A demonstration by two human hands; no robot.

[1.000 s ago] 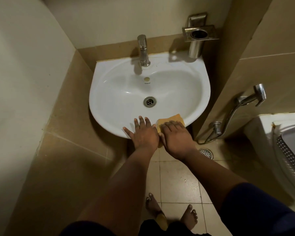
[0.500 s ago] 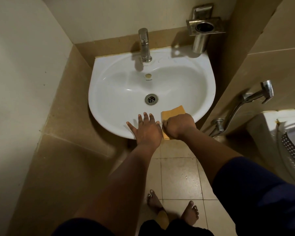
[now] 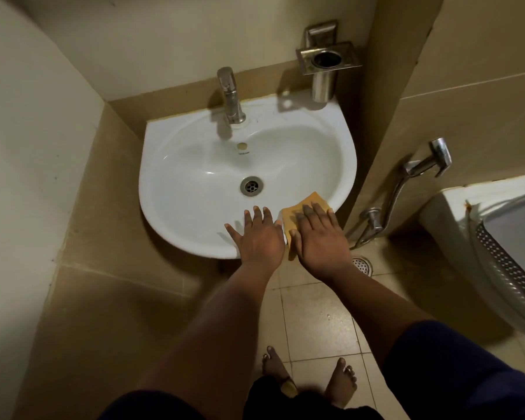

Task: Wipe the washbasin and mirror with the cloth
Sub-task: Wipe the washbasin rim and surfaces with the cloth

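Note:
A white washbasin is fixed to the tiled wall, with a steel tap at its back and a drain in the bowl. My left hand lies flat with spread fingers on the basin's front rim. Right beside it my right hand presses an orange cloth flat against the front right rim. The cloth shows past my fingertips and by my thumb. No mirror is in view.
A steel cup holder hangs on the wall behind the basin's right corner. A hand spray with hose hangs on the right wall. A white appliance stands at the right. A floor drain lies under my right wrist.
My right hand, bunched on the cloth half a second ago, has flattened out on it again and slid slightly right along the rim. My left hand has stayed put.

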